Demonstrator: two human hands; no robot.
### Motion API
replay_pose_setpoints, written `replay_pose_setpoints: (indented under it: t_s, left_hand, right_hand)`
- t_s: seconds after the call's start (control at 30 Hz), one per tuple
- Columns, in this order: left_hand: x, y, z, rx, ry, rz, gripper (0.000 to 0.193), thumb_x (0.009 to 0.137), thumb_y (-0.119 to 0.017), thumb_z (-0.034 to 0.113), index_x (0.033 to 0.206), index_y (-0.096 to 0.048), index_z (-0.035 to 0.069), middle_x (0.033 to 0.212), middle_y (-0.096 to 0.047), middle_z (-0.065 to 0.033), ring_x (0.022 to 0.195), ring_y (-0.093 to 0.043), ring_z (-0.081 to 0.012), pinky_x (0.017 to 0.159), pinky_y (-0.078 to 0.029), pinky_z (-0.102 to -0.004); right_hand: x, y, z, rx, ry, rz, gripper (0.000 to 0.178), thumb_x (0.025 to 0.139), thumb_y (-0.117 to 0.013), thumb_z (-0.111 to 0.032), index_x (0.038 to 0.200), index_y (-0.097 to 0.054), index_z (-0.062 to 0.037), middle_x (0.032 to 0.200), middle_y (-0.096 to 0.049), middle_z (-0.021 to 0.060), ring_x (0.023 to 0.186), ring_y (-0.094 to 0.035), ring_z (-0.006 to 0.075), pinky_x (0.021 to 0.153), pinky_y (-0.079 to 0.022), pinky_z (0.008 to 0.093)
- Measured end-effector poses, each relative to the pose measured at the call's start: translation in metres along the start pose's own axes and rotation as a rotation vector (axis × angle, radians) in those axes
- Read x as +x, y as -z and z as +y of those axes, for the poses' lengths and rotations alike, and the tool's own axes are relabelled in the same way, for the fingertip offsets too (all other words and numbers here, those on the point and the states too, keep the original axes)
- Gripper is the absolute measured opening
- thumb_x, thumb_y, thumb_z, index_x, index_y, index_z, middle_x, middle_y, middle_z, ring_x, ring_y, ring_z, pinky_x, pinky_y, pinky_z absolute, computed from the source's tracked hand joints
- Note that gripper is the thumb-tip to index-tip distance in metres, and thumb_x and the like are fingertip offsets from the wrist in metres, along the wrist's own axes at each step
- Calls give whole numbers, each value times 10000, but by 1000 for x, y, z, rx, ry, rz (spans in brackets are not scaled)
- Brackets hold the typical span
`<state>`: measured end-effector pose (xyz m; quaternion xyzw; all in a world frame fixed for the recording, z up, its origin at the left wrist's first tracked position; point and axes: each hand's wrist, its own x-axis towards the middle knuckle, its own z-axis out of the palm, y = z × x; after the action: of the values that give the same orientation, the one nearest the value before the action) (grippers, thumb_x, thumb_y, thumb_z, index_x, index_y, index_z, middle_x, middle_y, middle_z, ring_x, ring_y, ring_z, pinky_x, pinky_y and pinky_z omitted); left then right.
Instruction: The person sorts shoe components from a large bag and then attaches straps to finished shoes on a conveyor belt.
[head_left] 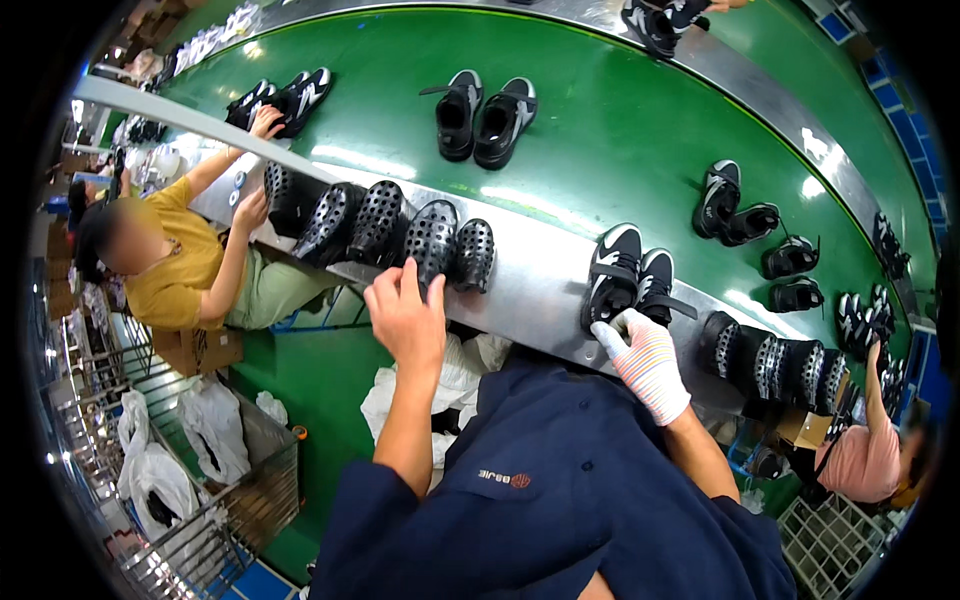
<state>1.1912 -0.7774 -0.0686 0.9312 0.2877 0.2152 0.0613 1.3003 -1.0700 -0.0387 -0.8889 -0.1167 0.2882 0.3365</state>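
1. Green conveyor belt (620, 130) curves across the hall, edged by a steel ledge (540, 280); pairs of black-and-white sneakers ride on it, well apart.
2. Far left: a seated person in a yellow shirt (175, 260) reaches up to the ledge; wire baskets (200, 520) with white bags stand on the floor below.
3. Row of black perforated shoe moulds (380, 225) leans along the ledge.
4. Left hand (408, 318), bare, fingers curled over the edge of the nearest mould (432, 240), gripping it lightly.
5. Right hand (648, 362), in a striped glove, fingers closed against the heel of a sneaker pair (628, 280) standing on the ledge.
6. Judgement: steady the shoes by the heel, keep the mould upright so the row does not topple.
7. Far right: more moulds (780, 365), another seated person in pink (875, 460).
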Motion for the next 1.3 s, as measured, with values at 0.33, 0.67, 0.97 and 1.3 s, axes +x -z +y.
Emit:
replay_pose_setpoints:
  t_s: [0.33,0.67,0.97,1.3]
  left_hand:
    - [-15,-1,117,-1079,-17,-448,477,806,-860,204,1194,-647,26,1295,-622,-159,1203,-588,-282,1023,-472,-421]
    - [-51,-80,157,-1211,276,-805,179,895,-742,67,1058,-702,5,954,-718,-44,847,-635,-131,796,-521,-294]
    - [-25,-106,162,-659,-822,-508,350,805,-789,102,1126,-696,-2,1173,-644,-163,1087,-614,-377,934,-515,-435]
    - [-25,-141,175,-890,-757,-629,199,803,-674,45,989,-647,-21,995,-653,-198,970,-615,-409,891,-517,-492]
  right_hand:
    - [-11,-7,-16,1222,-208,-325,382,937,-721,-231,1267,-657,-50,1110,-705,42,1019,-649,118,876,-529,289]
    - [-57,-11,13,-92,-92,90,533,926,-724,-496,1061,-645,14,815,-714,244,796,-714,441,732,-567,505]
    - [-43,20,37,-414,-346,-67,381,947,-675,-387,940,-729,-11,892,-745,246,901,-736,420,831,-580,501]
    - [31,-40,51,-345,-276,248,188,936,-594,-171,967,-690,-12,890,-745,251,879,-748,420,774,-590,513]
